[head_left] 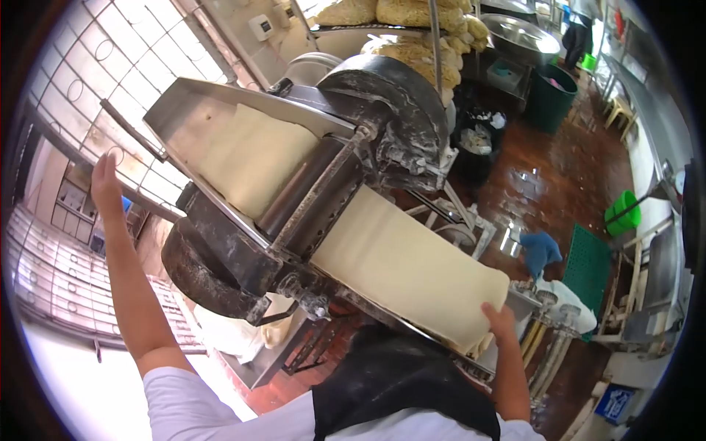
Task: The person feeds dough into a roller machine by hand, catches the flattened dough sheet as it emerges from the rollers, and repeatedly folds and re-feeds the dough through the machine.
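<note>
A wide sheet of pale dough [412, 264] comes out of the rollers of a dough sheeter [316, 191] and lies along its near tray. At the free end of the sheet, my right hand [501, 322] grips the edge, thumb on top and the other fingers mostly hidden. More of the dough [261, 154] rests on the far metal tray [184, 110], reaching up to the rollers. My left hand [108, 180] is raised at the left, apart from the dough, its fingers stretched upward and holding nothing. Near it is a dark metal bar [132, 131] beside the far tray.
Black round guards [397, 95] flank the rollers. Filled plastic bags [419, 51] sit on a rack behind. A dark green bin [551, 95] and a black bin [478, 143] stand on the wet red floor [522, 176]. Rolling pins [555, 353] lie at the right; a person [582, 29] stands far off.
</note>
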Demonstrator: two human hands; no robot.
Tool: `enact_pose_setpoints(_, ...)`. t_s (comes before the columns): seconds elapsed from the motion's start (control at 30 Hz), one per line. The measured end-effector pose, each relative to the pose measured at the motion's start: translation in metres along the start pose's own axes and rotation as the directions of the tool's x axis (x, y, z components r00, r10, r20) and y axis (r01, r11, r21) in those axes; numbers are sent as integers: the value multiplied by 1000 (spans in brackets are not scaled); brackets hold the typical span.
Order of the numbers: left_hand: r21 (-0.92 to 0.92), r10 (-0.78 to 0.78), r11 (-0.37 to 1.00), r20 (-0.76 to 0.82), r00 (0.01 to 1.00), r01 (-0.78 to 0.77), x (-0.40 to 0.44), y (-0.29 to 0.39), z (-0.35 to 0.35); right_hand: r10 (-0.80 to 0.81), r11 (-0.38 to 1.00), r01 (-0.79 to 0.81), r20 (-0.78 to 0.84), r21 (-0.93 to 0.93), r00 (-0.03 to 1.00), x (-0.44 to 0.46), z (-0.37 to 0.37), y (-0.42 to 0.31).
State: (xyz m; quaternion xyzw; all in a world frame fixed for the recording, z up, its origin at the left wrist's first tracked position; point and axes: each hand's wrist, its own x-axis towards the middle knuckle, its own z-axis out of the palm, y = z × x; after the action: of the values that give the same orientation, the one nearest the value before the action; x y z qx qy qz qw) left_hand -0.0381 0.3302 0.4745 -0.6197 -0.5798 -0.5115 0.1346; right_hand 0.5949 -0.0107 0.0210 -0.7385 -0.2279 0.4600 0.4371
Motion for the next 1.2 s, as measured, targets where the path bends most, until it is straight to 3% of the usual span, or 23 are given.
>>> enact_pose_setpoints(0.07, -155, -189, 974, -156, 969, 165, -18, -58, -30, 11, 999, -10, -27, 46, 1000, -6, -11, 4)
enact_pose_setpoints(0.13, 19, -113, 993, -218, 969, 120, -58, -181, -55, 64, 995, -64, 2, 76, 998, -10, -19, 1)
enact_pose_setpoints(0.23, 271, -530, 810, -45, 847, 521, -191, -263, -49, 166, 986, -165, -23, 17, 986, -16, -30, -5)
enact_pose_setpoints(0.27, 390, -706, 681, 121, 698, 620, -250, -277, -42, 201, 979, -202, -46, -18, 978, -18, -33, -6)
enact_pose_setpoints(0.3, 506, -840, 543, 314, 443, 670, -309, -278, -37, 190, 980, -193, -60, -50, 980, -20, -39, -4)
enact_pose_setpoints(0.37, 736, -786, 315, 556, -270, 599, -426, -251, -30, 166, 977, -176, -88, -118, 982, -25, -51, 2)
enact_pose_setpoints(0.4, 810, -656, 304, 560, -506, 502, -475, -227, -27, 192, 975, -202, -107, -98, 976, -25, -58, 8)
enact_pose_setpoints(0.47, 804, -567, 595, 439, -697, 23, -527, -130, -4, 242, 966, -252, -136, -62, 961, -27, -68, 21)
enact_pose_setpoints(0.5, 772, -459, 599, 547, -700, 210, -582, -145, -4, 284, 945, -303, -148, -127, 947, -28, -69, 22)
enact_pose_setpoints(0.57, 824, -542, 537, 503, -673, 183, -627, -120, 18, 353, 886, -389, -177, -252, 919, -27, -67, 21)
enact_pose_setpoints(0.63, 241, -194, 971, 755, -626, -11, -579, -87, 37, 262, 823, -344, -235, -452, 936, -19, -62, 30)
enact_pose_setpoints(0.67, 16, -82, 993, 791, -606, -113, -572, -91, 45, 212, 774, -323, -258, -545, 943, -13, -60, 30)
enact_pose_setpoints(0.7, -199, 32, 953, 816, -577, -229, -564, -96, 52, -63, 481, -358, -438, -801, 897, -15, -39, 14)
enact_pose_setpoints(0.77, -311, 81, 838, 884, -461, -449, -575, -135, 82, -377, 544, -111, -361, -832, 853, -6, -12, -19)
enact_pose_setpoints(0.8, -254, 50, 860, 905, -422, -443, -568, -142, 88, -521, 545, 16, -323, -838, 790, 2, -3, -36)
enact_pose_setpoints(0.87, -28, -72, 963, 931, -358, -266, -552, -150, 87, -522, 730, 353, -145, -585, 840, 51, 25, -44)
enact_pose_setpoints(0.9, 82, -134, 983, 934, -332, -167, -545, -151, 86, -370, 867, 313, -79, -388, 926, 64, 55, -65)
enact_pose_setpoints(0.93, 168, -184, 983, 932, -313, -78, -542, -152, 81, -410, 883, 394, -10, -253, 912, 95, 86, -54)
enact_pose_setpoints(0.97, 242, -229, 970, 928, -295, 5, -541, -155, 76, -109, 993, 114, 125, -29, 986, 62, 135, -125)
enact_pose_setpoints(1.03, 323, -282, 939, 921, -269, 121, -543, -159, 66, 32, 953, -159, 437, 258, 899, 66, 206, -156)
enact_pose_setpoints(1.07, 354, -306, 920, 917, -257, 170, -545, -163, 60, 61, 861, -364, 638, 356, 768, 73, 238, -165)
enact_pose_setpoints(1.13, 403, -349, 881, 907, -235, 249, -542, -170, 53, 25, 636, -602, 767, 482, 641, 72, 302, -188)
enact_pose_setpoints(1.2, 433, -379, 850, 898, -223, 298, -540, -177, 49, -168, 498, -601, 750, 625, 640, 54, 350, -231)
